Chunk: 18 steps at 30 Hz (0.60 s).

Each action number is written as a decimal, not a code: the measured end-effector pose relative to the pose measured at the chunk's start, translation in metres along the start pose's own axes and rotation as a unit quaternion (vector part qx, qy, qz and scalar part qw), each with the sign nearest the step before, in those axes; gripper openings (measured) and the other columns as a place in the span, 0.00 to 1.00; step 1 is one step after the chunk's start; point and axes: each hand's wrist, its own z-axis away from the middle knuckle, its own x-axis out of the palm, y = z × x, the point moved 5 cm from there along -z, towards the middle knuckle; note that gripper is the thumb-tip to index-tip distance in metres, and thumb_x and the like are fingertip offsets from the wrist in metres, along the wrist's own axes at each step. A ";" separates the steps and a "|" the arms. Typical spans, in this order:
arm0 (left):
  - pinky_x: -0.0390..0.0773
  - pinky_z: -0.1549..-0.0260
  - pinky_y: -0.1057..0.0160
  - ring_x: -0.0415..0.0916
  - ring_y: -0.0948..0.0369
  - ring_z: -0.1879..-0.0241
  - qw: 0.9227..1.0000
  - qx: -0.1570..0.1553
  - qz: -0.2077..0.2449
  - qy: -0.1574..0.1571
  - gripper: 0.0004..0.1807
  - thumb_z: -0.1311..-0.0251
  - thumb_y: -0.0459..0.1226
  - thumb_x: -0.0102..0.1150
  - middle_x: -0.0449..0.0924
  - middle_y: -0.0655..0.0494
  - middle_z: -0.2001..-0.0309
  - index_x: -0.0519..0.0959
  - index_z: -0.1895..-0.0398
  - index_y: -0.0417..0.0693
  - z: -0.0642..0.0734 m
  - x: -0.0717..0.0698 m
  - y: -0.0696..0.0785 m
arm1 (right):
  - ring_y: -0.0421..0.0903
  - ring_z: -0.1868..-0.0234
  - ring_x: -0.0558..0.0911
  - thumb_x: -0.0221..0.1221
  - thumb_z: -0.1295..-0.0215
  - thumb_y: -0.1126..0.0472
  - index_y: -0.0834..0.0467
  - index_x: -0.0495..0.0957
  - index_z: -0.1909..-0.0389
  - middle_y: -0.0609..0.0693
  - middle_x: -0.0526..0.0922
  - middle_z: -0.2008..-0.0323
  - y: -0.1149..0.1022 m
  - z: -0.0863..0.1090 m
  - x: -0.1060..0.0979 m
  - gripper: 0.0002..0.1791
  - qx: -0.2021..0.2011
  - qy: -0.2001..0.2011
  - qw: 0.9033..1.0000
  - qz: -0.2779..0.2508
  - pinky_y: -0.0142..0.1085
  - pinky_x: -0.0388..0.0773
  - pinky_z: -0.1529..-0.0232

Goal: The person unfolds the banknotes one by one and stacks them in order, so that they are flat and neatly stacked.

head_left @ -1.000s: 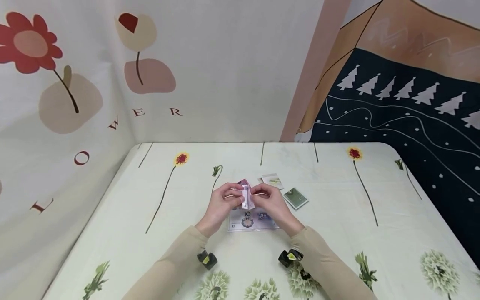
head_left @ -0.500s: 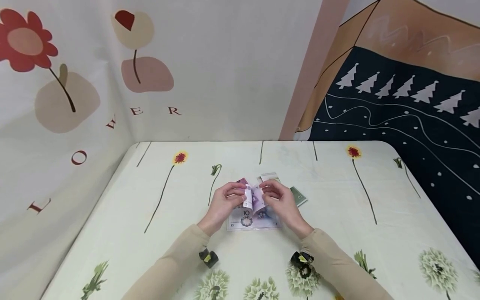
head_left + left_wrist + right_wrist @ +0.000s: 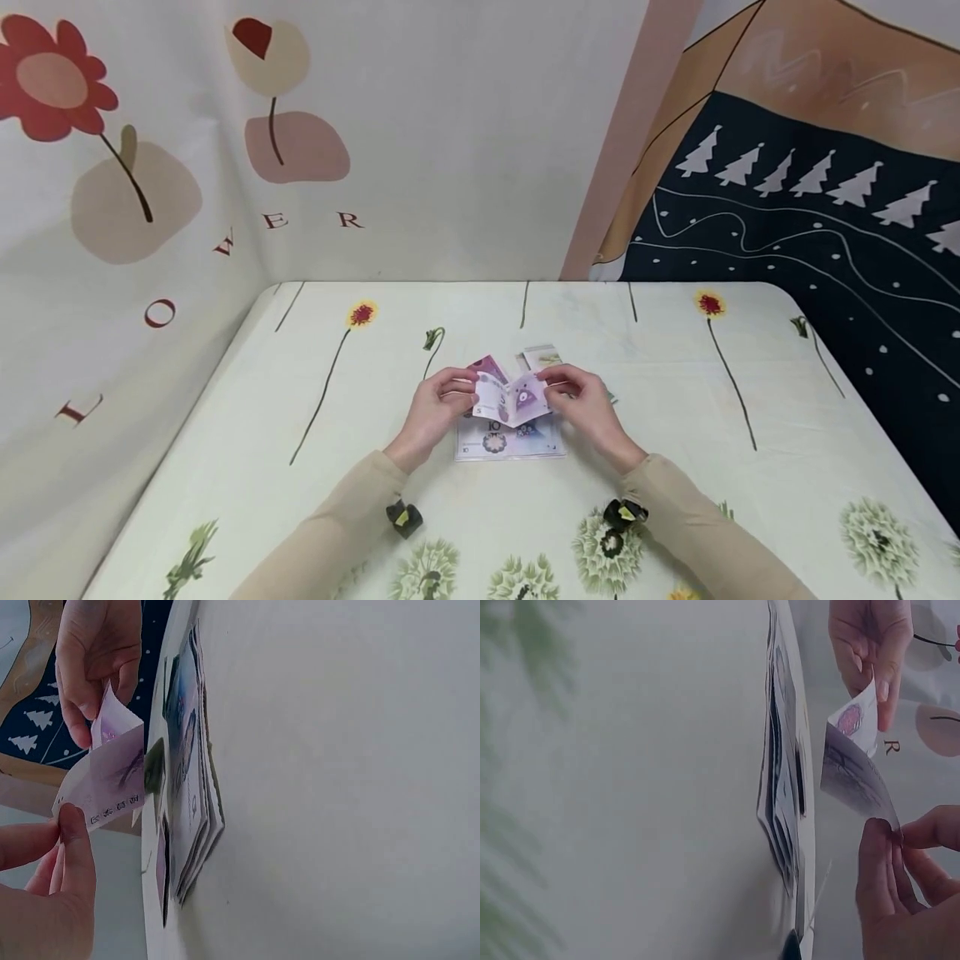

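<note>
A purple banknote (image 3: pixel 491 400) marked 5, creased down its middle into a V, is held up between both hands. My left hand (image 3: pixel 432 412) pinches its left end between thumb and fingers; my right hand (image 3: pixel 588 408) pinches the right end. In the left wrist view the banknote (image 3: pixel 116 776) stands clear of the table, and its underside shows in the right wrist view. Below it lies a pile of banknotes (image 3: pixel 472 447) with a bluish 10 on top. Several layers of the pile (image 3: pixel 780 765) show edge-on in the right wrist view.
A magenta note (image 3: pixel 486 365) lies behind the pile on the left. A pale folded note (image 3: pixel 542 357) lies behind on the right. A green note (image 3: pixel 613 397) is mostly hidden by my right hand. The tablecloth (image 3: pixel 360 375) has printed flowers; printed curtains hang behind.
The folded purple banknote has been opened out into a V as the hands moved apart, the right hand going right. It now covers most of the green note.
</note>
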 end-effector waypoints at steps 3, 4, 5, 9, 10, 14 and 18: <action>0.81 0.60 0.65 0.81 0.55 0.60 1.000 -0.002 -0.010 0.009 0.16 0.46 0.19 0.57 0.81 0.46 0.61 0.78 0.54 0.34 0.000 -0.004 -0.001 | 0.52 0.59 0.81 0.58 0.43 0.77 0.70 0.80 0.57 0.61 0.82 0.58 0.001 -0.001 -0.005 0.12 -0.013 0.002 1.000 0.020 0.30 0.78 0.60; 0.81 0.60 0.64 0.81 0.54 0.60 1.000 -0.001 -0.015 0.012 0.16 0.47 0.19 0.57 0.81 0.45 0.61 0.79 0.54 0.34 0.000 -0.005 -0.001 | 0.51 0.61 0.81 0.58 0.43 0.77 0.69 0.80 0.58 0.61 0.82 0.59 0.001 -0.001 -0.006 0.11 -0.016 0.002 1.000 0.025 0.30 0.78 0.60; 0.81 0.60 0.64 0.81 0.54 0.60 1.000 -0.001 -0.018 0.015 0.16 0.47 0.19 0.57 0.82 0.45 0.60 0.79 0.54 0.34 0.000 -0.006 -0.001 | 0.50 0.61 0.81 0.59 0.43 0.77 0.69 0.80 0.59 0.60 0.83 0.60 0.001 -0.002 -0.008 0.11 -0.019 0.001 0.999 0.030 0.30 0.78 0.60; 0.81 0.60 0.63 0.81 0.52 0.59 0.999 -0.002 -0.027 0.018 0.15 0.47 0.19 0.57 0.81 0.44 0.60 0.79 0.55 0.34 0.000 -0.010 -0.001 | 0.48 0.65 0.80 0.59 0.44 0.77 0.69 0.80 0.61 0.59 0.82 0.63 0.002 -0.003 -0.013 0.10 -0.018 -0.006 0.999 0.042 0.30 0.78 0.63; 0.81 0.60 0.63 0.81 0.52 0.60 0.999 -0.003 -0.028 0.018 0.15 0.47 0.19 0.57 0.81 0.43 0.60 0.79 0.55 0.34 0.000 -0.011 -0.001 | 0.48 0.65 0.80 0.59 0.45 0.77 0.69 0.80 0.61 0.59 0.82 0.64 0.003 -0.003 -0.014 0.10 -0.016 -0.009 0.999 0.043 0.30 0.78 0.63; 0.82 0.62 0.63 0.81 0.53 0.61 0.999 -0.007 -0.030 0.019 0.15 0.47 0.19 0.57 0.80 0.43 0.61 0.78 0.55 0.34 -0.001 -0.015 -0.001 | 0.46 0.65 0.80 0.60 0.44 0.77 0.70 0.79 0.59 0.58 0.81 0.64 0.006 -0.004 -0.017 0.10 -0.002 -0.026 0.999 0.035 0.29 0.79 0.62; 0.81 0.63 0.64 0.80 0.55 0.63 0.999 -0.010 -0.040 0.017 0.14 0.47 0.19 0.58 0.80 0.45 0.62 0.78 0.56 0.34 -0.002 -0.017 -0.001 | 0.45 0.66 0.80 0.60 0.43 0.77 0.72 0.78 0.58 0.60 0.81 0.64 0.008 -0.004 -0.019 0.11 0.006 -0.043 0.999 0.009 0.30 0.80 0.61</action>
